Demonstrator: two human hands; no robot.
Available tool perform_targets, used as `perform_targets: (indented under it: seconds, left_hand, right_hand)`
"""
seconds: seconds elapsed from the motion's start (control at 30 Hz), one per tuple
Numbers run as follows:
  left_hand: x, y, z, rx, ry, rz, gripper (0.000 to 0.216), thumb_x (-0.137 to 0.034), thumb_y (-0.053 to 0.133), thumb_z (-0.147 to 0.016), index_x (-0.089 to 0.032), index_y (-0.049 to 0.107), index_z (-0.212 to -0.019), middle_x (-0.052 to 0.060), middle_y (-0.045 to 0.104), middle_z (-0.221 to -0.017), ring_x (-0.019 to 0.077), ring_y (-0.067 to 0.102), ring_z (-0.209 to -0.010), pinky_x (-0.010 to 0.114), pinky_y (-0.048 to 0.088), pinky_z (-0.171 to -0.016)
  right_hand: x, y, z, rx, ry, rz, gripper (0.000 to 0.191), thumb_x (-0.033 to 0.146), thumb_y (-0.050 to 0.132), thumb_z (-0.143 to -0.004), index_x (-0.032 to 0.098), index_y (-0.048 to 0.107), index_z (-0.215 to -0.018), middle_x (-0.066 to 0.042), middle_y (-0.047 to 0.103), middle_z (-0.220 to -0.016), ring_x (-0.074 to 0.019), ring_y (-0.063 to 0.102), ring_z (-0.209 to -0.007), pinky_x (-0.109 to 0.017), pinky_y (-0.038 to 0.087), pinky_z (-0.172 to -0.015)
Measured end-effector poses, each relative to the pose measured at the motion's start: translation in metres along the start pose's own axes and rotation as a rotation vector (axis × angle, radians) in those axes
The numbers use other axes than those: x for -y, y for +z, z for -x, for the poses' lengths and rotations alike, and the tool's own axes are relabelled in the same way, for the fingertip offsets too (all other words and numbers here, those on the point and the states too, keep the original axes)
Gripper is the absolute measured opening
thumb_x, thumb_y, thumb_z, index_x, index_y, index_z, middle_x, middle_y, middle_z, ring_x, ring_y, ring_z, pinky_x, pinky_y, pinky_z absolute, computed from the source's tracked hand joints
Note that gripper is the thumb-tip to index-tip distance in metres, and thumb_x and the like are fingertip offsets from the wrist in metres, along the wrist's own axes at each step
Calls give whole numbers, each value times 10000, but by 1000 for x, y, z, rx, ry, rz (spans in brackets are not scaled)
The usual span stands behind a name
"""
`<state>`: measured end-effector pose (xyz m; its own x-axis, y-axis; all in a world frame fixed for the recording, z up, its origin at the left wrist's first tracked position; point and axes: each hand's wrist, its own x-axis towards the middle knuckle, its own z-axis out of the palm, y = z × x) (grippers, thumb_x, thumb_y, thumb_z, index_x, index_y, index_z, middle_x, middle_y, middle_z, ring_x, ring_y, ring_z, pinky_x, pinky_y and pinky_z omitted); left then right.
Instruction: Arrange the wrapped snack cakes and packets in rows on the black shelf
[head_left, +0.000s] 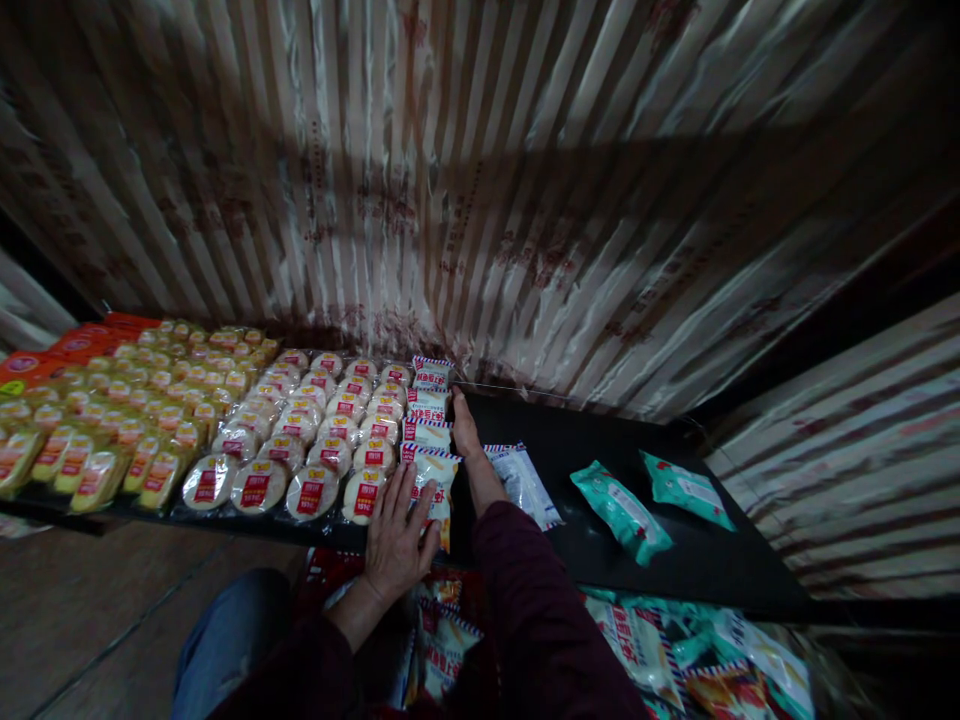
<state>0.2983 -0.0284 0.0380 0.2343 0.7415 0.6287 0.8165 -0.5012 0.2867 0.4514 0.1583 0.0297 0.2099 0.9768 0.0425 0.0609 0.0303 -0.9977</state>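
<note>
A short column of white snack packets [427, 407] with red lettering and striped edges runs front to back on the black shelf. My left hand [401, 530] lies on the nearest packet [435, 468] of that column, fingers spread and pointing away from me. Along the column's right side, my right hand [466, 430] stands on edge with its fingers stretched out, touching the packets. Left of the column are rows of round white rice crackers [313, 490] in clear wrappers with red labels. One white packet [523, 483] lies face down just right of my right forearm.
Two teal packets [622, 512] lie on the right part of the black shelf [720, 570]. Yellow wrapped cakes [101, 475] and orange packs [82, 340] fill the left. Loose snack bags [637, 640] lie below the front edge. Pleated sheeting [480, 200] hangs behind.
</note>
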Motion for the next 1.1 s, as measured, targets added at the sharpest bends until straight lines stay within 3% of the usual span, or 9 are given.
perform_targets:
  seconds: [0.2, 0.6, 0.77, 0.9, 1.0, 1.1]
  left_hand:
    - [2, 1, 2, -14, 5, 17, 581, -244, 548, -828, -191, 396, -1386, 134, 203, -1534, 301, 192, -1409, 487, 285, -1090]
    - [2, -1, 2, 5, -18, 42, 563, -258, 522, -835, -182, 407, -1381, 122, 221, -1530, 284, 164, -1418, 480, 257, -1108]
    - [2, -5, 7, -12, -29, 49, 566, -271, 492, -853, -167, 377, -1397, 126, 221, -1529, 274, 159, -1420, 476, 228, -1121]
    - [-1, -17, 32, -32, -20, 77, 547, -218, 439, -874, -128, 344, -1405, 148, 296, -1499, 252, 186, -1415, 460, 237, -1121]
    - [-7, -28, 70, -20, -8, 96, 504, -179, 415, -876, -120, 379, -1375, 156, 363, -1464, 236, 214, -1408, 444, 283, -1100]
    - [-12, -32, 116, 109, 2, 114, 475, -145, 380, -876, -132, 417, -1349, 134, 400, -1447, 216, 235, -1401, 428, 300, -1095]
  right_hand:
    - [-1, -7, 21, -74, -20, -74, 766, 697, 345, -815, 195, 399, -1391, -62, 442, -1430, -198, 369, -1343, -362, 215, -1140]
    - [14, -18, 112, -109, -13, -92, 671, 617, 296, -871, 178, 425, -1362, -88, 444, -1426, -180, 392, -1324, -382, 241, -1126]
    - [24, -15, 169, -293, -91, -91, 580, 545, 333, -878, 158, 504, -1274, -110, 535, -1334, -196, 485, -1237, -378, 337, -1064]
    - [17, -15, 224, -418, -109, -15, 490, 498, 330, -885, 158, 573, -1140, -121, 628, -1181, -205, 566, -1111, -374, 397, -993]
    - [6, -14, 262, -395, -42, 53, 445, 484, 348, -878, 165, 598, -1060, -115, 664, -1075, -211, 604, -1016, -374, 428, -944]
    - [-4, -10, 291, -350, -1, 133, 405, 473, 357, -872, 192, 616, -1008, -96, 675, -1025, -210, 606, -981, -363, 440, -921]
